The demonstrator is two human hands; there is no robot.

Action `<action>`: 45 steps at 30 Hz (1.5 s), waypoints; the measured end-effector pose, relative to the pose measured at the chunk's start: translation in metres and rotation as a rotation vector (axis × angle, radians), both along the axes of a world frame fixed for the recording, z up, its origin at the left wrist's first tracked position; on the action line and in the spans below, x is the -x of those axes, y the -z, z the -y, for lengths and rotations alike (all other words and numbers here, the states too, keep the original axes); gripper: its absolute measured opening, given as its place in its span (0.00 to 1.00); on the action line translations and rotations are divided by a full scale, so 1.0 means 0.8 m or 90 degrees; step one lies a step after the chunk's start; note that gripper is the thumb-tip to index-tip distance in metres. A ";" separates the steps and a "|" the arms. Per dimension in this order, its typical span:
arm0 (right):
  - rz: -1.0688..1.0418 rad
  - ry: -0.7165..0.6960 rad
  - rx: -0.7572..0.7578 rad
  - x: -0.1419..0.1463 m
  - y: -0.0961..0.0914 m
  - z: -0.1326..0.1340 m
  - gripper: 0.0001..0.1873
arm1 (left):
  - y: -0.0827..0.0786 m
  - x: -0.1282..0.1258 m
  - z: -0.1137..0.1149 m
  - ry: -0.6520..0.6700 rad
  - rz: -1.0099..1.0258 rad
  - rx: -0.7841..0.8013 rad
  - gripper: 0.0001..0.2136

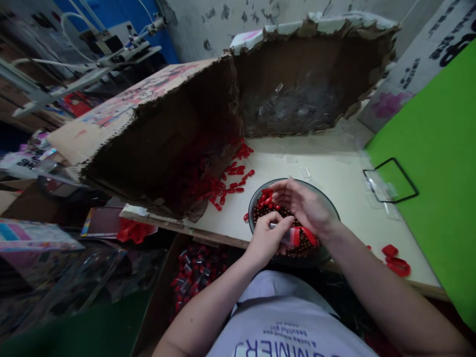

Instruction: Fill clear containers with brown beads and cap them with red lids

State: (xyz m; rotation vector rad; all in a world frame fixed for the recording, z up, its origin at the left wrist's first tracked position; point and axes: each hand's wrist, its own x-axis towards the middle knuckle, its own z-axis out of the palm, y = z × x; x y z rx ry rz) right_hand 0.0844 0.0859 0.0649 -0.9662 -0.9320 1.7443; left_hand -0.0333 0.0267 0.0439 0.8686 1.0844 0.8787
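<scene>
My left hand [268,234] is closed in a pinch on a small clear tube with a red cap [289,236], held over a glass bowl [256,198] of dark beads and red caps at the table's front edge. My right hand [303,201] hovers over the bowl just beyond the tube, palm up and fingers slightly curled, cupping several dark beads. The red-capped end of the tube lies under its wrist.
A torn cardboard box [163,124] spills red caps [230,181] onto the cream table [334,173]. A second torn box [297,74] holds clear tubes. A green panel [439,163] stands right. A carton of filled tubes [197,270] sits below the table. Loose red caps [396,263] lie right.
</scene>
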 end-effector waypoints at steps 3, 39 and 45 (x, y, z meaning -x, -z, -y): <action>0.094 0.046 -0.089 0.015 0.003 0.001 0.22 | 0.003 -0.006 0.001 -0.065 -0.006 0.008 0.19; -0.035 0.120 0.045 0.022 0.013 0.070 0.22 | -0.013 -0.015 0.016 -0.092 -0.090 -0.065 0.17; -0.073 0.128 0.159 0.028 0.012 0.037 0.23 | -0.001 -0.008 -0.020 -0.041 0.008 0.048 0.19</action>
